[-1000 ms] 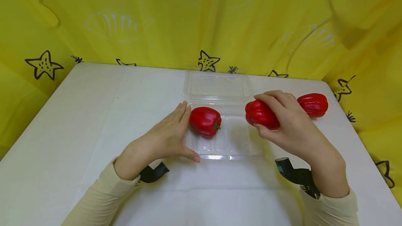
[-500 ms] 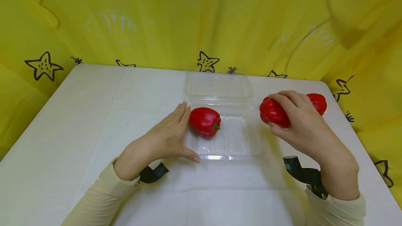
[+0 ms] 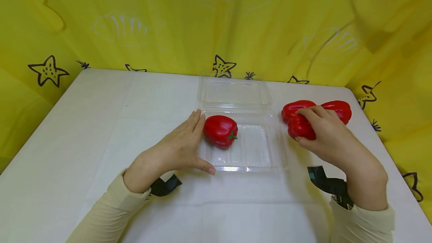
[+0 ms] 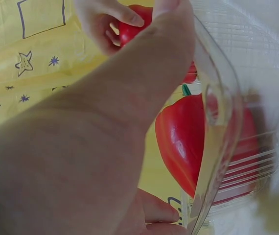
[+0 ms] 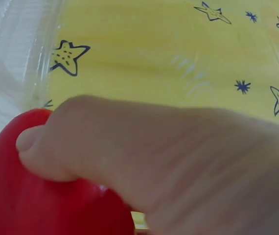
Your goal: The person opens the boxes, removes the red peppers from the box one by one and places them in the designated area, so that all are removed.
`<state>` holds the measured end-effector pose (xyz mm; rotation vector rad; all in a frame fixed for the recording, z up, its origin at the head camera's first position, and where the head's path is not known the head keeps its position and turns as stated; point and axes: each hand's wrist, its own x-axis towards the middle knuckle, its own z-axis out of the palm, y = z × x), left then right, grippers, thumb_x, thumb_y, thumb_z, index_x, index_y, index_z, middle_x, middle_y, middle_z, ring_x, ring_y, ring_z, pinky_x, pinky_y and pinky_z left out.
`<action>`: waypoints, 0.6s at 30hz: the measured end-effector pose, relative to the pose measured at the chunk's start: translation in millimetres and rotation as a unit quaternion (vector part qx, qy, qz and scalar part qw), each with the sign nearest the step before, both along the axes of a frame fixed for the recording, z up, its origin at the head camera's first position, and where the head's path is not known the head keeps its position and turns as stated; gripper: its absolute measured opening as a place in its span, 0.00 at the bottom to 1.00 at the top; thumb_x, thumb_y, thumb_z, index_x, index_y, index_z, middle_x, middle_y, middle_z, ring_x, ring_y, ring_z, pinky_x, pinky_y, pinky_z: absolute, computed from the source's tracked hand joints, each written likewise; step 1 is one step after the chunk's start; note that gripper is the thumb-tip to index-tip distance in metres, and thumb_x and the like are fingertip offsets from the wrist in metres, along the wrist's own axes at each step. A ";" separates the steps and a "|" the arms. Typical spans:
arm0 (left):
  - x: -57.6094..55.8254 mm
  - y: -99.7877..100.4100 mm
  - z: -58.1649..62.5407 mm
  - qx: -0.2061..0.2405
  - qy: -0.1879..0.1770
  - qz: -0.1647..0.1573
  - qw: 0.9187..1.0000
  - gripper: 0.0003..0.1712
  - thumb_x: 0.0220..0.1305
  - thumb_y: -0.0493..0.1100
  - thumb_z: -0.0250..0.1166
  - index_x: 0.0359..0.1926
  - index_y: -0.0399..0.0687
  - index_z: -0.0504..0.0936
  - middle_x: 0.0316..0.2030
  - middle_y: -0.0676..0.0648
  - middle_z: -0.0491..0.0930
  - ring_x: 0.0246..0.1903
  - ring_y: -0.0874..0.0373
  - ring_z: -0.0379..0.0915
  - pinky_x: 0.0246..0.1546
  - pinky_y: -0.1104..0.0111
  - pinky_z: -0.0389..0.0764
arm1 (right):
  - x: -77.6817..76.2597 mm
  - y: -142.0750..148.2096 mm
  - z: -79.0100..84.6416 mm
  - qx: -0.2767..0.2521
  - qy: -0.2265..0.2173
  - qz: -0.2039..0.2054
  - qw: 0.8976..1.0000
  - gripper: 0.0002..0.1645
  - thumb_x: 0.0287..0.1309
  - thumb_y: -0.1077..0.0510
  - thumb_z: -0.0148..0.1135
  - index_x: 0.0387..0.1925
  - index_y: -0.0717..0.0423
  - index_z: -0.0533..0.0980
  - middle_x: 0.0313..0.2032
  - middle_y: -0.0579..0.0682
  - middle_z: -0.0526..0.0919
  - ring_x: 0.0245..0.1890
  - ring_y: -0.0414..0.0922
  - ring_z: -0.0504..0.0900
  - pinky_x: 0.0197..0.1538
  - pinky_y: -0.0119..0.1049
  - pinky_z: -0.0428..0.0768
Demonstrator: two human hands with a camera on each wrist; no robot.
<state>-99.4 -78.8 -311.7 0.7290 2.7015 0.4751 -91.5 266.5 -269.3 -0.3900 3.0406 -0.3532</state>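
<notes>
My right hand grips a red bell pepper to the right of a clear plastic clamshell box. The thumb presses on the pepper in the right wrist view; the hand hides part of it. Just behind, a second red pepper lies on the table, and a third pepper lies farther right. Inside the box, at its left side, rests another red pepper with a green stem. With straight fingers and spread thumb, my left hand touches the box's left side.
The box's lid lies folded back toward the rear edge of the white-covered table. A yellow curtain with sea-creature drawings hangs behind and on both sides.
My right hand has moved rightward with its pepper, away from the box, and then slightly toward me. Another pepper now shows behind it. The left hand has stayed in place.
</notes>
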 end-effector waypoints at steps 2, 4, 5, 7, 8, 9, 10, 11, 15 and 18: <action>-0.3 0.2 -0.1 0.001 -0.001 0.000 1.000 0.80 0.37 0.73 0.76 0.77 0.33 0.44 0.79 0.35 0.37 0.79 0.41 0.33 0.76 0.52 0.53 | -2.2 1.3 -2.2 0.006 -0.009 -0.002 1.000 0.43 0.49 0.58 0.75 0.65 0.67 0.66 0.58 0.70 0.70 0.59 0.69 0.63 0.47 0.67 0.81; -0.5 0.2 -0.5 0.001 -0.001 0.001 1.000 0.80 0.37 0.73 0.76 0.77 0.33 0.44 0.79 0.35 0.37 0.79 0.41 0.33 0.76 0.52 0.52 | -4.3 2.8 -4.3 0.010 -0.021 -0.004 1.000 0.44 0.50 0.57 0.75 0.65 0.67 0.66 0.58 0.71 0.69 0.58 0.70 0.63 0.47 0.67 0.81; -0.5 0.0 -0.5 0.001 -0.001 0.000 1.000 0.80 0.37 0.73 0.76 0.77 0.32 0.44 0.78 0.35 0.37 0.79 0.41 0.33 0.76 0.52 0.53 | -5.2 3.3 -5.2 0.011 -0.025 -0.005 1.000 0.44 0.50 0.57 0.75 0.64 0.67 0.66 0.58 0.71 0.69 0.58 0.70 0.63 0.47 0.67 0.81; -0.4 -0.1 -0.6 0.002 0.000 0.000 1.000 0.80 0.37 0.73 0.76 0.77 0.32 0.44 0.78 0.35 0.38 0.79 0.41 0.33 0.76 0.52 0.53 | -6.7 4.7 -6.8 0.015 -0.038 -0.008 0.999 0.45 0.49 0.57 0.76 0.65 0.68 0.66 0.59 0.72 0.69 0.58 0.71 0.63 0.47 0.66 0.81; -0.4 -0.2 -0.7 0.002 0.000 0.000 1.000 0.80 0.38 0.73 0.76 0.77 0.32 0.44 0.78 0.34 0.37 0.79 0.41 0.33 0.76 0.52 0.52 | -7.6 4.9 -7.4 0.017 -0.047 -0.010 0.999 0.45 0.49 0.57 0.76 0.65 0.68 0.65 0.59 0.72 0.69 0.58 0.71 0.63 0.46 0.65 0.82; -0.3 -0.3 -0.8 0.002 0.000 0.000 1.000 0.80 0.38 0.73 0.76 0.77 0.32 0.44 0.78 0.34 0.37 0.79 0.41 0.33 0.76 0.52 0.52 | -8.4 5.1 -7.9 0.018 -0.055 -0.013 0.998 0.46 0.48 0.57 0.76 0.65 0.67 0.65 0.59 0.72 0.68 0.58 0.71 0.62 0.46 0.65 0.82; -0.3 -0.4 -0.8 0.002 0.000 0.000 1.000 0.80 0.38 0.73 0.76 0.77 0.32 0.44 0.78 0.34 0.37 0.79 0.40 0.33 0.76 0.52 0.52 | -9.2 5.1 -8.5 0.019 -0.063 -0.017 0.998 0.46 0.48 0.57 0.77 0.65 0.67 0.65 0.60 0.71 0.68 0.59 0.71 0.62 0.46 0.65 0.82; -0.3 -0.4 -0.8 0.002 0.001 0.000 1.000 0.80 0.37 0.73 0.76 0.77 0.32 0.44 0.78 0.34 0.37 0.79 0.40 0.33 0.76 0.52 0.53 | -9.9 5.0 -9.0 0.020 -0.071 -0.020 0.997 0.47 0.47 0.57 0.77 0.65 0.66 0.65 0.60 0.71 0.68 0.59 0.71 0.62 0.46 0.64 0.82; -0.4 -0.6 -0.7 0.001 0.001 -0.001 1.000 0.80 0.38 0.73 0.76 0.77 0.33 0.43 0.78 0.35 0.37 0.79 0.41 0.33 0.76 0.52 0.52 | -12.4 5.6 -11.8 0.026 -0.105 -0.034 0.994 0.47 0.46 0.56 0.78 0.65 0.64 0.65 0.61 0.70 0.67 0.58 0.71 0.62 0.45 0.62 0.83; -0.3 -0.5 -0.3 0.002 0.000 -0.002 1.000 0.80 0.38 0.73 0.76 0.77 0.33 0.43 0.78 0.35 0.37 0.79 0.41 0.33 0.76 0.52 0.52 | -14.1 7.0 -14.6 0.032 -0.124 -0.040 0.991 0.47 0.45 0.55 0.78 0.65 0.64 0.65 0.61 0.71 0.67 0.57 0.72 0.62 0.44 0.62 0.83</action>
